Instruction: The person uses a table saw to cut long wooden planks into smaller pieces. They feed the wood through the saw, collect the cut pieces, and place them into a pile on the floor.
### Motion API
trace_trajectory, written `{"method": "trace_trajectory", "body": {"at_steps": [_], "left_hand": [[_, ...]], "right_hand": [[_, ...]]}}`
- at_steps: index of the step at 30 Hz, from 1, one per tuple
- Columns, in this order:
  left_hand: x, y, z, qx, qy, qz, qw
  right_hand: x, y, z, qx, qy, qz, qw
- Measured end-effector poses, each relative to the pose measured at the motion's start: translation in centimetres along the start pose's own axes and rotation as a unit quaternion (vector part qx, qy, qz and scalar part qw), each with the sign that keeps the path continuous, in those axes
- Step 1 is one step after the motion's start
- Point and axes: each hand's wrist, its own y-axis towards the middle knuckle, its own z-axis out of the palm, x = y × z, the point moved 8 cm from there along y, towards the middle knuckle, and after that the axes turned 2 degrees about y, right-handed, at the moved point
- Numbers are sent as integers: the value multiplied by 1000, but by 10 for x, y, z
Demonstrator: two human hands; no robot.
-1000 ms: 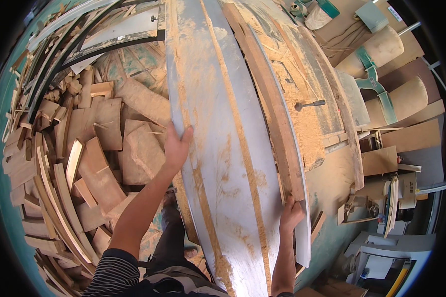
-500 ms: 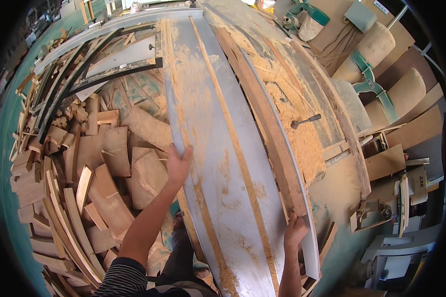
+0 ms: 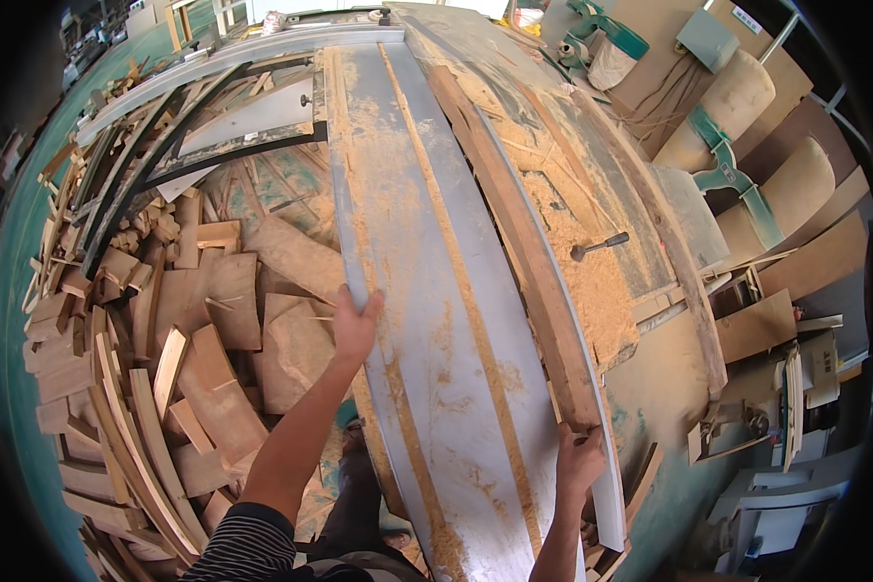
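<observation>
Nearest to me, the right hand [image 3: 579, 464] is closed around the near end of a long brown wooden strip [image 3: 514, 223] that lies along the right edge of the bench [image 3: 456, 407], a long grey saw table dusted with sawdust. A second ago that hand sat lower and closer to the near end; it has slid up along the strip while keeping its grip, so the strip looks to be fed forward along the white fence rail [image 3: 606, 485].

The left hand [image 3: 355, 325] lies open, palm down, fingers spread over the bench's left edge, gripping nothing. It too has shifted a little farther up that edge than before, bracing the body as the push goes on.

Left of the bench, on the floor, a heap of curved offcuts [image 3: 165, 359] is piled. Farther on, a metal handle [image 3: 599, 244] stands in a drift of sawdust [image 3: 592, 281] right of the strip.

The strip's far end runs into the glare at the far edge, and I cannot make out any blade. The right hand's fingertips are hidden under the strip, and both forearms are cut off at the lower edge.
</observation>
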Motion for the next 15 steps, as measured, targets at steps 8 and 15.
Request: {"method": "trace_trajectory", "body": {"at_steps": [8, 15], "left_hand": [[3, 3, 4, -17, -4, 17, 1000], [1, 5, 5, -5, -32, 19, 999]], "right_hand": [[-7, -3, -10, -50, 4, -74, 996], [33, 3, 2, -47, -102, -272, 956]]}}
